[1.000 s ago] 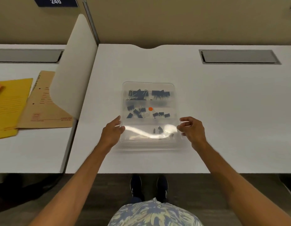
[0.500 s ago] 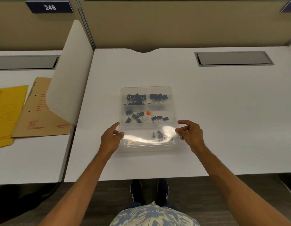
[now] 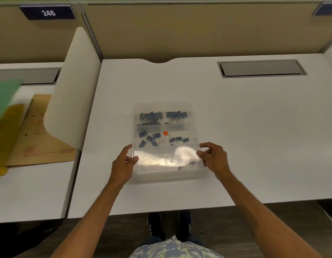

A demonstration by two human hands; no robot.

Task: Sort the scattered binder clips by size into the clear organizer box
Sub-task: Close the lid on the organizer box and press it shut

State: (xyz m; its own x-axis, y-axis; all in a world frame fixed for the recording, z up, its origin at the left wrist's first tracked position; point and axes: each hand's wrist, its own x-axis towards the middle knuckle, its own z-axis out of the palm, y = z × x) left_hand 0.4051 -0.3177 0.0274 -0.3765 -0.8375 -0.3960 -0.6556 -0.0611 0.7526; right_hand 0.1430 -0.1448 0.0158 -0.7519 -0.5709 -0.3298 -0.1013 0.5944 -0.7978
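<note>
The clear organizer box (image 3: 162, 106) lies on the white desk (image 3: 245, 136) with its lid on. Black binder clips (image 3: 150, 116) lie grouped in its compartments, larger ones at the back, smaller ones in the middle row. Glare hides most of the front row. An orange dot (image 3: 165, 133) sits at the lid's centre. My left hand (image 3: 124, 162) holds the box's left front edge, thumb on the lid. My right hand (image 3: 213, 157) pinches the right front edge between thumb and fingers.
A white curved divider panel (image 3: 72, 94) stands left of the desk. Beyond it lie a brown file folder (image 3: 40, 140), yellow folders (image 3: 5, 138) and a green sheet (image 3: 3, 97). A grey cable hatch (image 3: 261, 68) sits at the back right. The desk's front edge is close to me.
Both hands stay at the box's front corners. The view has tilted upward a little, so the box and hands sit slightly lower in view. The box seems not to have moved on the desk.
</note>
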